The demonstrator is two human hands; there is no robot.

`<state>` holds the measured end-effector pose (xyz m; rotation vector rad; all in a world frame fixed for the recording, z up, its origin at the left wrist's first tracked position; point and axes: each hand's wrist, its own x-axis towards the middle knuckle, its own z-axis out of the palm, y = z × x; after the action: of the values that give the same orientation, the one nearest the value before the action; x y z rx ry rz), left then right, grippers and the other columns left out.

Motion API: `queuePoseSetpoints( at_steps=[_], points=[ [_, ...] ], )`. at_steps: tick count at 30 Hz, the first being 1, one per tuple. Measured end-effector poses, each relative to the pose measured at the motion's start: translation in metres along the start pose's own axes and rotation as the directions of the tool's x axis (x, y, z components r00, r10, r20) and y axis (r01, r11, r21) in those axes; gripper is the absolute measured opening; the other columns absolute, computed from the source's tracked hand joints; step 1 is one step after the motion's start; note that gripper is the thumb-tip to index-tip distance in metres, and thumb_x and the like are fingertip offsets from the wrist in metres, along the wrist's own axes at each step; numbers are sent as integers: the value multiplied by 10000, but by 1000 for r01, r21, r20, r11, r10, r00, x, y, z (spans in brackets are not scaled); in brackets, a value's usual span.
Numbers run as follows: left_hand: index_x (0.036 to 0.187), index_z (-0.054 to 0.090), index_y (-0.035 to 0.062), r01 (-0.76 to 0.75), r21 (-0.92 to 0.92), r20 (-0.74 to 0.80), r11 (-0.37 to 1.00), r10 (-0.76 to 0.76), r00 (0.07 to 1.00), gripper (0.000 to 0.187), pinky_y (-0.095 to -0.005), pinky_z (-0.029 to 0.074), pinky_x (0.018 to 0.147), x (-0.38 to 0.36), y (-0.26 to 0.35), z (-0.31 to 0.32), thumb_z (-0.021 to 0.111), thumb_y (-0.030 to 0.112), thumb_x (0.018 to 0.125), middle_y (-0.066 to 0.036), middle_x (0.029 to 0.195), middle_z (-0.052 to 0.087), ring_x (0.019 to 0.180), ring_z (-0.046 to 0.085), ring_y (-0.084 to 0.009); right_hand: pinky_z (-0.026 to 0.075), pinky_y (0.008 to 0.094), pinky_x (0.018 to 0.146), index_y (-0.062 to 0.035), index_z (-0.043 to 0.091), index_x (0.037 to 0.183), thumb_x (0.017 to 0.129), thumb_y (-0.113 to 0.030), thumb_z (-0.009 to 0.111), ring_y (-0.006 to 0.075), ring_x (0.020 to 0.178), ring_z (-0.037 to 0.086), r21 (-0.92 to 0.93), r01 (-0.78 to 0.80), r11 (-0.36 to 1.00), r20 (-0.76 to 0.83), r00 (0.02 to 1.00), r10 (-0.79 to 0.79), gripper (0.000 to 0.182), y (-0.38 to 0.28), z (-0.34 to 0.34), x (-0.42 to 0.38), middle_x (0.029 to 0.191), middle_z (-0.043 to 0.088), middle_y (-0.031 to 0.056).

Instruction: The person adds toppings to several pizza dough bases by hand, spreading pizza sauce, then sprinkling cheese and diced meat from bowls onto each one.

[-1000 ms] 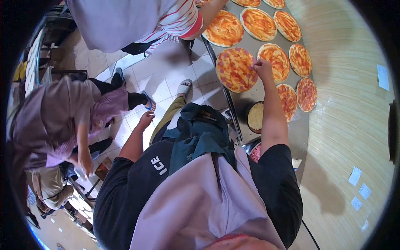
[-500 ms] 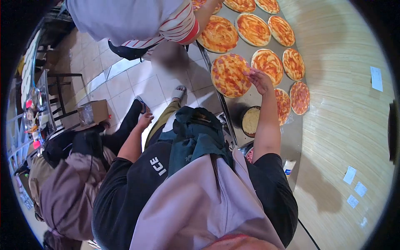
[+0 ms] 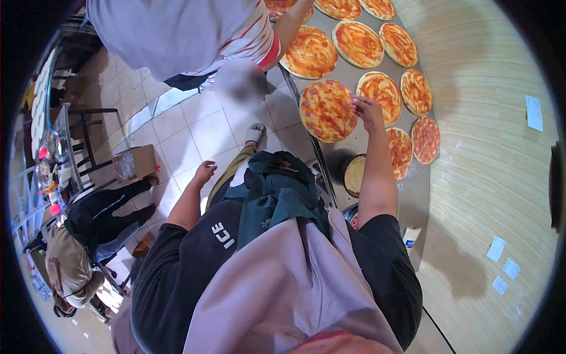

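Note:
My right hand (image 3: 369, 113) is over the table, fingers bunched at the right rim of a round pizza (image 3: 328, 111) with red sauce and pink meat cubes. Whatever is between those fingertips is too small to make out. My left hand (image 3: 205, 171) hangs beside my body above the floor, fingers loosely curled and apart, nothing visible in it. Right behind my right hand lies a pizza base with red sauce (image 3: 379, 97). Partly hidden by my right forearm are a pizza with meat bits (image 3: 400, 152) and a round pan of pale grated topping (image 3: 354, 176).
Several sauced pizza bases (image 3: 358, 44) cover the far table. A person in a striped sleeve (image 3: 250, 44) stands at its left side, reaching over it. A white packet (image 3: 411, 238) lies near my right elbow. A cardboard box (image 3: 134, 162) stands on the floor at left, with another person (image 3: 73, 259) beyond.
My right hand's fingers have drawn together at the pizza's rim. The person in brown close on my left has moved back, mostly out of view. The far person's arm has shifted slightly.

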<state>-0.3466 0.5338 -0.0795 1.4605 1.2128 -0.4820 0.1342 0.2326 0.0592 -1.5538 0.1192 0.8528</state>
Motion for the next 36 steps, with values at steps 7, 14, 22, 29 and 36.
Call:
queuePoseSetpoints(
  at_steps=[7,14,22,29,36],
  points=[
    [1090,507,14,-9,39,-14,999,9,1000,392,-295,444,665,6,10,-7,594,218,767,-135,900,587,701,544,-169,449,207,502,19,602,876,744,11,513,86,561,535,-384,114,916,-9,992,-127,160,0,27,17,687,599,50],
    [1095,500,8,-9,43,-7,999,10,1000,391,-292,440,671,12,20,-18,586,211,772,-143,915,581,716,542,-175,466,220,528,33,570,813,742,-5,532,116,596,566,-710,204,674,-109,914,-391,89,-8,34,18,662,586,71],
    [1094,505,13,-5,85,-2,996,5,1000,394,-298,450,668,25,20,-19,591,224,772,-146,914,589,697,552,-181,523,238,613,93,529,877,763,56,493,200,685,611,34,67,997,-65,996,-64,125,-21,33,6,781,588,136],
    [1093,504,8,-82,76,14,994,81,997,390,-295,449,666,35,29,-20,585,224,778,-154,915,589,710,558,-186,421,200,458,44,591,764,723,-23,606,102,514,531,-304,145,941,-57,984,-170,80,-12,42,24,647,587,62],
    [1097,499,7,-83,70,18,994,82,997,395,-303,446,679,36,24,-19,580,230,780,-157,926,585,722,554,-189,402,241,439,29,606,721,687,-53,608,107,489,519,-568,279,774,59,952,-300,89,-6,65,33,587,570,53]
  ],
)
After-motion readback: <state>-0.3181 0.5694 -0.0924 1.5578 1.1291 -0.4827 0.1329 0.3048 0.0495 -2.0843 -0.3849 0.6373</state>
